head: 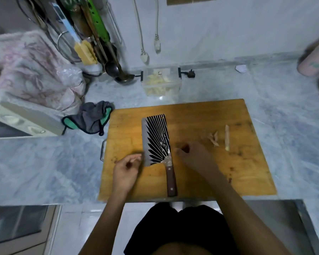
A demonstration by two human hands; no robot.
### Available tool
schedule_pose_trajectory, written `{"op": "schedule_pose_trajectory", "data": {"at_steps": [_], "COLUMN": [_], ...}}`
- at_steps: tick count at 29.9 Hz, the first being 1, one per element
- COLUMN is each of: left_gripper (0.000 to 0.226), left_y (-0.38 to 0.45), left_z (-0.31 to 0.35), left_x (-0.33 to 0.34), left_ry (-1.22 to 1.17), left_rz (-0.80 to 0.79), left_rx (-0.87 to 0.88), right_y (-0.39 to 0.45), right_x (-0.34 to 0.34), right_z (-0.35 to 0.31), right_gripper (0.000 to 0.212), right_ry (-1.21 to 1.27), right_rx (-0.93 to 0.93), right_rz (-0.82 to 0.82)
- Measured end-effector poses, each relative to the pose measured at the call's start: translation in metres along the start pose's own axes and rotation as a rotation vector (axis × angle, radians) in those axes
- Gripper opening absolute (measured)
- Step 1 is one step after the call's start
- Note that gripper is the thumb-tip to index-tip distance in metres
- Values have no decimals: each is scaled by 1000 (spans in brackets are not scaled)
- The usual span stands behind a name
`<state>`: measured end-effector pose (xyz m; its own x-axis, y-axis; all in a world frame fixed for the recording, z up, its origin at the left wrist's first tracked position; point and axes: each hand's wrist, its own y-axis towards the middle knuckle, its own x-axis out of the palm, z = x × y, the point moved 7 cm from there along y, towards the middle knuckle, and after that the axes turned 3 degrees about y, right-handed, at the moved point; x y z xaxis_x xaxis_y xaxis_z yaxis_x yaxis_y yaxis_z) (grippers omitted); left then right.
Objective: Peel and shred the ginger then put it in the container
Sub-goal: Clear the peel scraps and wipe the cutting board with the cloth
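From the head view, a wooden cutting board [191, 115] is lying on the grey worktop [44, 166]. A big knife [157, 144] is lying flat in the middle of the board, with its handle pointing near and nobody holding it.

The left hand [126, 169] is hanging just left of the blade. Its fingers are loosely curled, and I cannot tell if they are pinching a tiny bit of something. The right hand [191, 153] is sitting just right of the blade, close to the board. Its fingers are curled down as if picking up small bits, but what they are holding is hidden.

Shredded ginger [159, 82] is already sitting in the clear container [161, 80] past the far edge of the board. A few ginger scraps [214, 138] and one long thin ginger strip [227, 136] are lying on the right side of the board, apart from both hands.

I think most of the job is done and the hands are gathering the last bits. To do this well, it is best to keep fingers away from the sharp edge, pinch the small bits together into one pile, carry them over the container and drop them in. The peel should be staying out. The strip on the right may be needing one more cut first.

A grey and green cloth [89, 118] is lying at the board's far left corner.
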<state>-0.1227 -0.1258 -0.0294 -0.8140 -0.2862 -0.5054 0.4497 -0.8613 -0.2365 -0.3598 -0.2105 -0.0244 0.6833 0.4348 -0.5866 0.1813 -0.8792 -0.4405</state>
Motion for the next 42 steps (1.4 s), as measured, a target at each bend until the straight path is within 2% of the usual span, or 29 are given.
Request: {"op": "schedule_pose_trajectory", "data": {"at_steps": [4,8,14,17,18,22,25,27,29,32,39,42], "left_gripper": [14,17,15,14,14,17,22,20,23,31,32,33], "left_y": [-11,-13,-9,-11,-12,-11,-8,-8,-7,-7,-6,-6], "left_z": [-12,-12,-32,-43,-47,-56,-55,-53,-52,-50,-53,-53], "left_x": [-11,-17,-48,-62,-67,-83,-87,-84,-77,-61,-47,-48], "left_ry": [-10,-70,-275,-332,-343,-234,-160,-141,-87,13,126,95], "left_rz": [-43,-116,-34,36,57,128,195,227,221,144,64,91], "left_rx": [-24,-57,-167,-210,-220,-200,-153,-147,-118,-51,8,9], "right_y": [-15,-21,-43,-58,-61,-69,-70,-71,-72,-75,-83,-93], "right_x": [43,56,65,80,81,87,112,129,131,110,33,48], "right_z": [-10,-27,-23,-25,-27,-58,-71,-71,-65,-47,1,-18], "right_gripper": [31,23,8,6,7,30,36,38,39,26,17,23], "right_ry": [-34,-146,292,631,643,354,122,73,101,124,8,85], "right_rx": [60,102,277,332,295,-5,-99,-126,-109,-45,110,52], "right_rz": [-12,5,-113,-52,-7,65,-44,-103,-87,-22,228,188]}}
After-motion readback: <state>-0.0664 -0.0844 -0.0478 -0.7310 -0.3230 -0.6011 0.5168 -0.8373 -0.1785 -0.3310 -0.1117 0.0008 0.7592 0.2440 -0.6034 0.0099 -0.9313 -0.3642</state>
